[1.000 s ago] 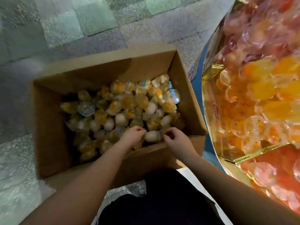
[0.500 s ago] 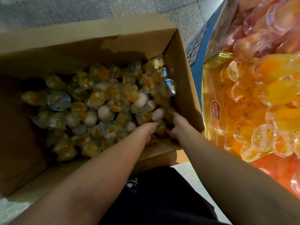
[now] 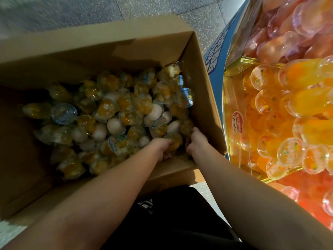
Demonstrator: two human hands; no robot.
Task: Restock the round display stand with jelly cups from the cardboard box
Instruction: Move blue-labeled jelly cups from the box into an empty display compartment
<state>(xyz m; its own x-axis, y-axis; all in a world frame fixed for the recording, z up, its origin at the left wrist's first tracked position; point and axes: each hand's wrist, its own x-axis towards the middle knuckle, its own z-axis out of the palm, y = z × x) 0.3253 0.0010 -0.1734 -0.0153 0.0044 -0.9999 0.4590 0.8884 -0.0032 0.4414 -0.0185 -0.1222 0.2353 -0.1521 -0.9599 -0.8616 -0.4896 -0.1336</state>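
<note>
Both hands down in the cardboard box (image 3: 201,76), near right corner, among the jelly cups (image 3: 111,109).

My left hand (image 3: 163,147) had its fingers curled round an orange-filled cup (image 3: 173,141); my right hand (image 3: 197,141) lay just beside it against the box's right wall, its fingers buried in the pile, so I could not tell whether they were apart or clamped. Loose cups heaped across the box floor ahead of both hands. The round display stand (image 3: 232,116) stood close right of the box, its tiers packed with orange and pink cups. Speckled floor (image 3: 144,8) beyond.
</note>
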